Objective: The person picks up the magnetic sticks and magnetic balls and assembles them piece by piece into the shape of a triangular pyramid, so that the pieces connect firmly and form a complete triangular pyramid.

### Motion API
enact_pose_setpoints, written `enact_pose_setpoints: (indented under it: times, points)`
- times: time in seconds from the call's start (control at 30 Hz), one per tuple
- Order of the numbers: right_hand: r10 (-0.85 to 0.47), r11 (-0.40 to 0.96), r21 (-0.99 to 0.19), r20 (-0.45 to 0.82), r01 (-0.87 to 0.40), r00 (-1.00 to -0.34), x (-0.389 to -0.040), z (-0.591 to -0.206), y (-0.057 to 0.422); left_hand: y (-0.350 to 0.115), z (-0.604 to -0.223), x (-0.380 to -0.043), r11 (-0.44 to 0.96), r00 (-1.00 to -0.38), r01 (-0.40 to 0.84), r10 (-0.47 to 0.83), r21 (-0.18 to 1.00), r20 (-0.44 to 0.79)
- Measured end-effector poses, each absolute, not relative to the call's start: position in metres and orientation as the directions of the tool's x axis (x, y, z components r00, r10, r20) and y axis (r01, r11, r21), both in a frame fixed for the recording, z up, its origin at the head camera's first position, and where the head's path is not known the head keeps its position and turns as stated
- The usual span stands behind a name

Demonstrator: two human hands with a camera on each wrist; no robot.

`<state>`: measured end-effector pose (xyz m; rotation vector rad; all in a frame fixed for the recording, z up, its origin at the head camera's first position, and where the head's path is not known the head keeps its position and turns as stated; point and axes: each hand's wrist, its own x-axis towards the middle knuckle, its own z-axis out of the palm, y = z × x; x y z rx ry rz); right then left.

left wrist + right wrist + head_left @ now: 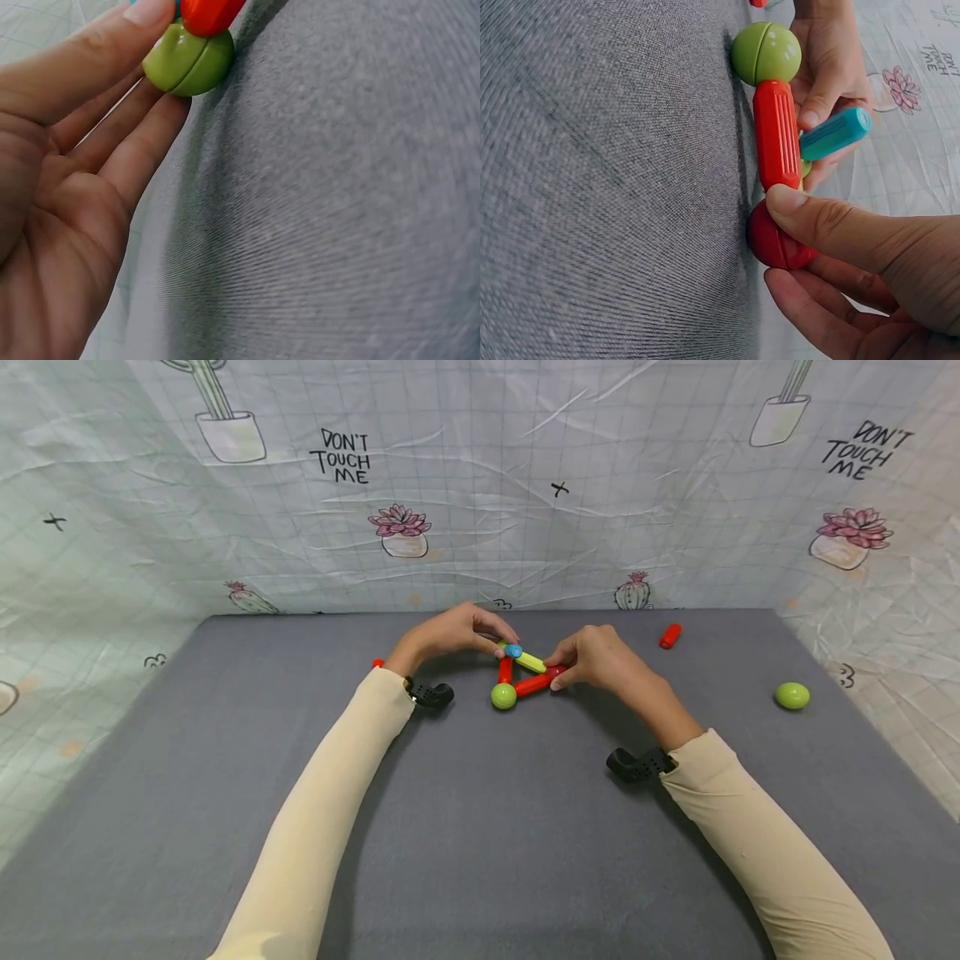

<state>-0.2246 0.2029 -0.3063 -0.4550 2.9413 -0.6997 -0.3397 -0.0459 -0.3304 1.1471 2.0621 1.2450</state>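
Note:
A triangle of magnetic-looking sticks and balls lies on the cloth between both hands. Its near corner is a green ball [503, 696], from which one red stick [506, 671] runs back and another red stick [777, 135] runs right to a dark red ball [772, 236]. A yellow-green stick [531, 662] forms the far side. My left hand [459, 631] grips the far green ball [196, 64], its thumb by the foot of a blue stick [836, 133] that stands up from there. With thumb and fingers, my right hand [600, 653] pinches the dark red ball.
A loose red stick [671, 636] lies at the back right of the grey table [480, 835]. Farther right is another green ball [792, 696]. Behind the left wrist a small red piece [378, 663] peeks out. A printed curtain [480, 485] hangs along the back.

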Motion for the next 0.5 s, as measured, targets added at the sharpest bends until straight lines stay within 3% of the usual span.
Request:
enact_pose_setpoints:
  times: [0.37,0.5]
  points:
    - [-0.303,0.854,-0.447,-0.013,-0.265,-0.953,-0.2240,-0.3047,0.2029,-0.0434,-0.3300,-0.3386,0.194,-0.482,0.478,0.873,0.857,0.071]
    - [-0.304,0.853,-0.449,-0.014,-0.266,-0.953,-0.2237,-0.3045,0.2031,-0.0428,-0.3305,-0.3387,0.196,-0.494,0.498,0.865,0.845,0.091]
